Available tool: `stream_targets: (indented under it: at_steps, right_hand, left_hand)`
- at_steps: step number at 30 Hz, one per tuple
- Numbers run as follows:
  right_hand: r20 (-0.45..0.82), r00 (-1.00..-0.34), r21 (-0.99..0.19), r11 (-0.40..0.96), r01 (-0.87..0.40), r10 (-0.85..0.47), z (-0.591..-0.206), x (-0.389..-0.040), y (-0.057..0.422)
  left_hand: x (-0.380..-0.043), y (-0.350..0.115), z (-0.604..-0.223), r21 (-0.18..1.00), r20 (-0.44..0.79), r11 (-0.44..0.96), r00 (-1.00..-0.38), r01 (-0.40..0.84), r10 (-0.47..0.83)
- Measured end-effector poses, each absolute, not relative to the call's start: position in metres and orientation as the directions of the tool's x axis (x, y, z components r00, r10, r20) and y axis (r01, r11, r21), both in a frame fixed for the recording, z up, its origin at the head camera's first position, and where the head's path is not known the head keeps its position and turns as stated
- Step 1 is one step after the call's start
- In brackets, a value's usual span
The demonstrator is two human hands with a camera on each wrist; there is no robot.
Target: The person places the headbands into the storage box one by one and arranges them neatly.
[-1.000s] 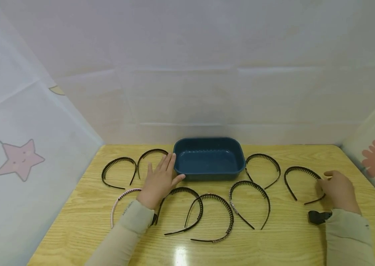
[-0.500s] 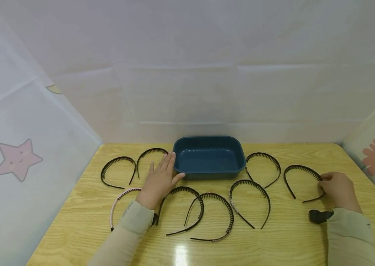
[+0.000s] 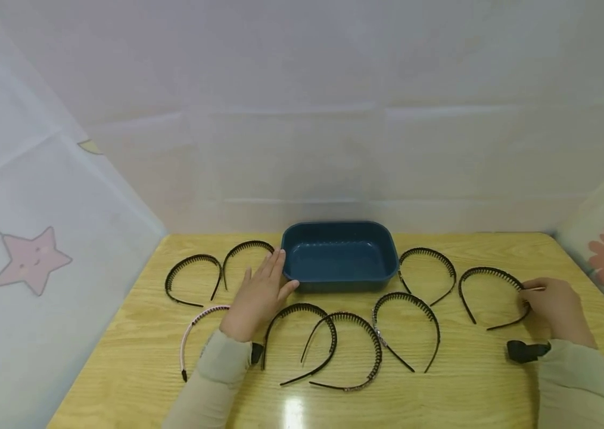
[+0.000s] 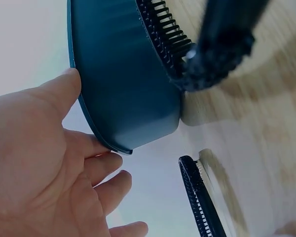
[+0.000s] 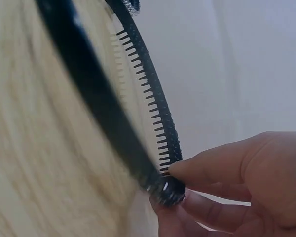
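My right hand (image 3: 556, 304) pinches the right side of a black toothed headband (image 3: 489, 270) at the far right of the table. In the right wrist view, thumb and fingers close on the bend of that headband (image 5: 160, 106). A dark blue rectangular box (image 3: 341, 286) stands at the back middle with nothing inside. Resting at its left end, my left hand (image 3: 256, 298) has its fingers extended. The left wrist view shows the thumb and index fingertip touching the rim of the box (image 4: 126, 74), the other fingers loose.
Several other headbands lie about the wooden table (image 3: 441, 399). A pink one (image 3: 186, 339) is by the left forearm, and two black ones overlap at the front middle, one of them a patterned headband (image 3: 374, 351). White sheeting (image 3: 334, 149) hangs behind.
My right hand's fingers have closed on the far-right headband, which sits about where it was. The left hand stays at the box. The black headband beside the left wrist has shifted slightly right.
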State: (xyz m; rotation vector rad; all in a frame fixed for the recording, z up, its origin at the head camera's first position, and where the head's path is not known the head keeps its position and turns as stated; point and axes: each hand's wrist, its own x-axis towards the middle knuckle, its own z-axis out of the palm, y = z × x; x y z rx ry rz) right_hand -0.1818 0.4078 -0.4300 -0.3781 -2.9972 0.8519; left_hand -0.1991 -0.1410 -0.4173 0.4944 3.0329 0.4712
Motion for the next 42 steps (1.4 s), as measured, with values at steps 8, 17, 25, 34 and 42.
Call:
stream_targets:
  at_steps: [8,17,25,34,42]
  right_hand:
    - [-0.038,-0.964,-0.607,0.76,0.233,0.265,-0.423,-0.18,0.404]
    - [0.0,-0.943,-0.643,0.722,0.255,0.333,-0.414,-0.176,0.398]
    - [0.15,-0.902,-0.619,0.75,0.233,0.404,-0.411,-0.178,0.388]
    - [0.116,-0.884,-0.768,0.605,0.209,0.452,-0.406,-0.177,0.38]
    - [0.051,-0.917,-0.909,0.399,0.122,0.396,-0.403,-0.183,0.361]
  left_hand:
    - [-0.2,-0.139,-0.415,0.291,0.001,0.902,-0.943,0.318,0.332]
    - [-0.199,-0.138,-0.414,0.299,0.021,0.895,-0.94,0.332,0.342]
    - [-0.197,-0.137,-0.414,0.305,0.011,0.898,-0.944,0.318,0.33]
    - [-0.199,-0.136,-0.417,0.29,0.029,0.9,-0.943,0.324,0.33]
    - [-0.199,-0.137,-0.418,0.291,0.021,0.903,-0.945,0.317,0.326]
